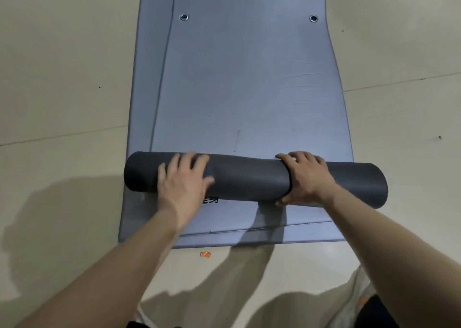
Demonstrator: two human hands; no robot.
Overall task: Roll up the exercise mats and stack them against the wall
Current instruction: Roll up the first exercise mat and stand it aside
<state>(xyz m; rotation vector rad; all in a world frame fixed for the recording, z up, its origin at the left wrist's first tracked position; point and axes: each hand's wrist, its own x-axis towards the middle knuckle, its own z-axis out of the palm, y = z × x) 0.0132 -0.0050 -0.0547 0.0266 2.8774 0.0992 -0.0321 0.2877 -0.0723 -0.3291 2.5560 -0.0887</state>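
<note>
While the left hand (183, 180) lies flat on the rolled mat (249, 178), the right hand (305, 178) apparently clasps it.

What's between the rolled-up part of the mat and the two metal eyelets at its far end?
Only flat, unrolled mat, faintly creased, lies between the roll and the eyelets; the head view shows it.

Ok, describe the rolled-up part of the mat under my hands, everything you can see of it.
The dark grey roll is a matte, foam-looking cylinder lying crosswise on the stacked blue-grey mats. It looks only partly wound: the top mat still runs flat from it to two metal eyelets at the far end. The left hand presses on it with spread fingers, and the right hand grips round it.
</note>
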